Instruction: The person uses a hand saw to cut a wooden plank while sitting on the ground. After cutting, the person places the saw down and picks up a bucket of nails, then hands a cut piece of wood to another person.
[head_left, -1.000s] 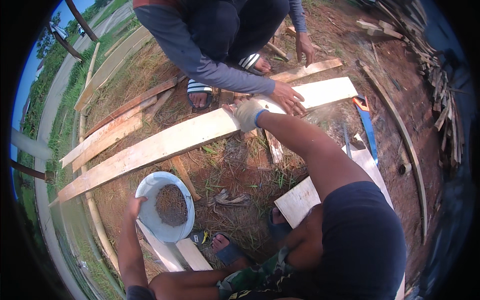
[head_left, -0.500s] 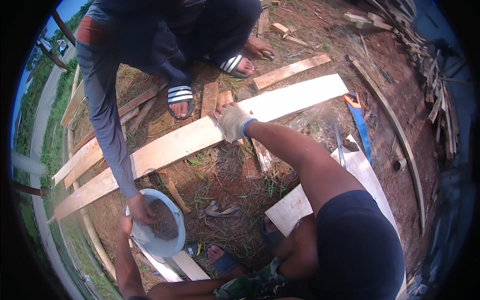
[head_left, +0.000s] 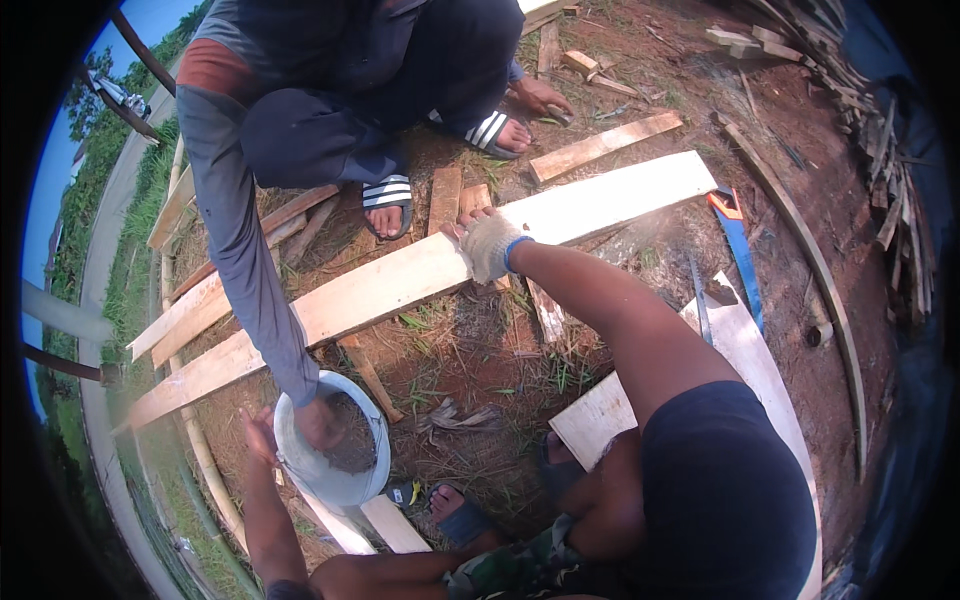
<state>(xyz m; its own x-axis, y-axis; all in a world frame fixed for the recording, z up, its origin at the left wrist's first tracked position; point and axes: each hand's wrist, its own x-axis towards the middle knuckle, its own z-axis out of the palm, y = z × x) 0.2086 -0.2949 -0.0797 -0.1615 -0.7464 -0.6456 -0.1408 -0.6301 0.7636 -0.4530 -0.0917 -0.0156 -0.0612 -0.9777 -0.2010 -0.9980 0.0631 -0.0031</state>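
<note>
My right hand (head_left: pixel 488 247), in a whitish work glove with bare fingertips, presses on a long pale wooden plank (head_left: pixel 385 287), its fingers curled over the far edge. The plank runs from lower left to upper right. Beside the left rim of a whitish bucket (head_left: pixel 381 463) is my bare left hand (head_left: pixel 261 436), its fingers apart and holding nothing I can see. A crouching person's hand (head_left: pixel 322 424) reaches down into the bucket, over dark contents I cannot identify; its fingers are hidden. That person's other hand (head_left: pixel 541 97) hangs low near the ground.
A blue handsaw (head_left: pixel 738 255) with an orange handle lies past the plank's right end. Another saw blade (head_left: pixel 700 300) rests by a pale board (head_left: pixel 592 417) near my right leg. Shorter wood pieces (head_left: pixel 605 145) lie beyond the plank. A woodpile (head_left: pixel 893 200) stands at far right.
The whole view has shifted, so things sit farther right. My left hand has come away from the bucket's rim and opened. The other person's hand is deeper in the bucket.
</note>
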